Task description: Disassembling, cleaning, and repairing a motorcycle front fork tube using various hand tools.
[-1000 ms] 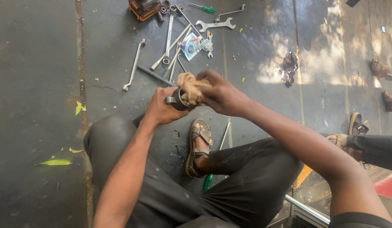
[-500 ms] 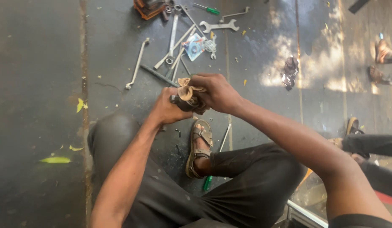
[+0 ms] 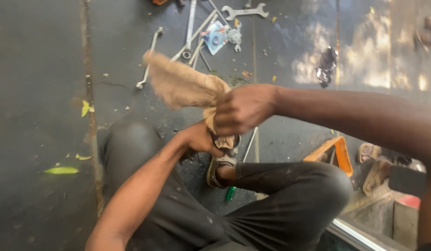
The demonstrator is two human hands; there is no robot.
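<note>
The right hand (image 3: pixel 243 109) is clenched around a crumpled tan cloth rag (image 3: pixel 185 86), whose loose end flares up and to the left. Just below it, the left hand (image 3: pixel 200 139) grips a small dark metal part (image 3: pixel 225 142) that is mostly hidden under the rag and fingers. Both hands sit above the person's crossed legs and sandalled foot (image 3: pixel 220 167). Farther out on the dark concrete floor (image 3: pixel 39 93) lie scattered silver wrenches (image 3: pixel 245 10), a green-handled tool (image 3: pixel 230 193) and an orange plastic frame (image 3: pixel 338 155).
</note>
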